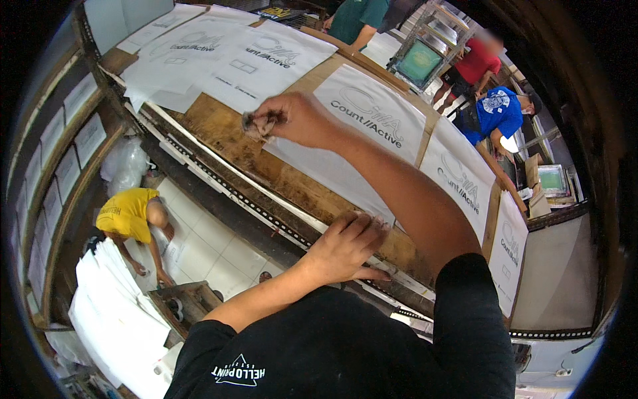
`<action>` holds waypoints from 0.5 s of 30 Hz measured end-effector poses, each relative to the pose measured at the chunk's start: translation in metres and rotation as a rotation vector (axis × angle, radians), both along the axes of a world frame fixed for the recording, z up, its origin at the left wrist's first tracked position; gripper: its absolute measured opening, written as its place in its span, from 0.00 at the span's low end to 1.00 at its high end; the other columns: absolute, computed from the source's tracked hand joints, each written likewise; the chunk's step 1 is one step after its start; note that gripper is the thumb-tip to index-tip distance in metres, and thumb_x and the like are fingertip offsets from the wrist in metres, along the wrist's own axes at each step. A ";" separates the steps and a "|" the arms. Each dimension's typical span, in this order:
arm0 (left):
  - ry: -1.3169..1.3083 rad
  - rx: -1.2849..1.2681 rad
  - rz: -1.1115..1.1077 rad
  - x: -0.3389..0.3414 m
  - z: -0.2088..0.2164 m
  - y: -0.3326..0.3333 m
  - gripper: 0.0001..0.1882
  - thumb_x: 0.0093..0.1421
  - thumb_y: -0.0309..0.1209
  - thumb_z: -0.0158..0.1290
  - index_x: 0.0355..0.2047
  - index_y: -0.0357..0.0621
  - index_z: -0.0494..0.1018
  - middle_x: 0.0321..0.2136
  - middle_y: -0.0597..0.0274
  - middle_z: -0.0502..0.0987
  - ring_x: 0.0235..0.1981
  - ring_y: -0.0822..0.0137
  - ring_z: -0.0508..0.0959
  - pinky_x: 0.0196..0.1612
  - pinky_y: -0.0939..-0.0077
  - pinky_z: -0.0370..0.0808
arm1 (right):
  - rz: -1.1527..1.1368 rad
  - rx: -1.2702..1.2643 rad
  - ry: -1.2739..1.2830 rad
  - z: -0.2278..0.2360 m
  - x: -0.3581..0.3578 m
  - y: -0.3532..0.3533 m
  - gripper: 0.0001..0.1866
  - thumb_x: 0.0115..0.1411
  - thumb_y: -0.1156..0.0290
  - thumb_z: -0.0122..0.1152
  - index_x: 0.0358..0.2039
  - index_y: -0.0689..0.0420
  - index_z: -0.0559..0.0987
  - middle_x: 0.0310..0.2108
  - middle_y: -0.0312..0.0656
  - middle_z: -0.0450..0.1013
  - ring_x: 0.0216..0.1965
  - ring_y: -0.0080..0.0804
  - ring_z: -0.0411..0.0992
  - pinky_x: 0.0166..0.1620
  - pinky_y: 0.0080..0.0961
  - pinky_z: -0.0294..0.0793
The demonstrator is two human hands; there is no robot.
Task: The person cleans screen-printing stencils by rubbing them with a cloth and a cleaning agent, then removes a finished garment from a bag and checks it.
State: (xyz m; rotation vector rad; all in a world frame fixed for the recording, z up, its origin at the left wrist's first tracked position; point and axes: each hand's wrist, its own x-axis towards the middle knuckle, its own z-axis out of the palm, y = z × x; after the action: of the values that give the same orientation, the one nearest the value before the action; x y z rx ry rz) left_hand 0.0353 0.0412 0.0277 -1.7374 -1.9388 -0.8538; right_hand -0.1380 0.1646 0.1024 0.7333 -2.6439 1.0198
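My right hand [299, 120] reaches out over a long wooden printing table [219, 123] and is closed on a small dirty rag [256, 125] pressed against the bare brown board. My left hand [345, 246] lies flat, fingers spread, on the near corner of a white printed sheet [332, 173] at the table's near edge. Further white printed sheets [266, 60] lie in a row along the table on both sides.
A person in a yellow shirt [126, 213] crouches on the tiled floor at lower left, beside a pile of white sheets [113, 312]. People in blue [498, 113], red [478, 60] and green [355, 20] stand beyond the table's far side, near a green screen frame [419, 61].
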 end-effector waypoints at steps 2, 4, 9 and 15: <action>-0.044 0.012 -0.031 -0.001 -0.001 0.001 0.46 0.49 0.68 0.56 0.56 0.42 0.73 0.50 0.58 0.74 0.54 0.57 0.71 0.59 0.58 0.67 | -0.006 -0.120 -0.055 0.008 0.003 0.014 0.15 0.57 0.78 0.67 0.46 0.63 0.81 0.40 0.39 0.82 0.41 0.22 0.78 0.47 0.24 0.78; -0.052 0.007 -0.014 -0.002 -0.001 0.001 0.46 0.50 0.68 0.56 0.55 0.42 0.73 0.50 0.58 0.74 0.54 0.57 0.71 0.59 0.57 0.66 | -0.028 -0.198 -0.134 0.031 0.021 0.027 0.16 0.58 0.79 0.66 0.47 0.65 0.80 0.43 0.40 0.81 0.44 0.23 0.77 0.50 0.23 0.78; -0.021 0.055 -0.006 -0.002 -0.002 0.003 0.45 0.51 0.68 0.55 0.55 0.42 0.73 0.49 0.57 0.74 0.54 0.57 0.71 0.60 0.56 0.67 | -0.280 -0.035 -0.220 0.069 0.118 0.071 0.16 0.58 0.78 0.66 0.48 0.66 0.80 0.43 0.41 0.80 0.42 0.23 0.76 0.49 0.25 0.78; -0.017 0.064 -0.016 -0.001 -0.004 0.005 0.45 0.51 0.70 0.55 0.53 0.42 0.75 0.48 0.57 0.74 0.52 0.56 0.72 0.58 0.56 0.68 | -0.534 0.000 -0.229 0.043 0.226 0.103 0.17 0.56 0.79 0.70 0.46 0.63 0.81 0.46 0.45 0.80 0.47 0.28 0.78 0.51 0.27 0.79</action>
State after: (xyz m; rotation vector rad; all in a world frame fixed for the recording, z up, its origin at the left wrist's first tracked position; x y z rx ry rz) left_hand 0.0344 0.0467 0.0238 -1.7159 -1.8899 -0.9293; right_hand 0.0878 0.2671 0.1459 -0.1093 -2.7851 0.9857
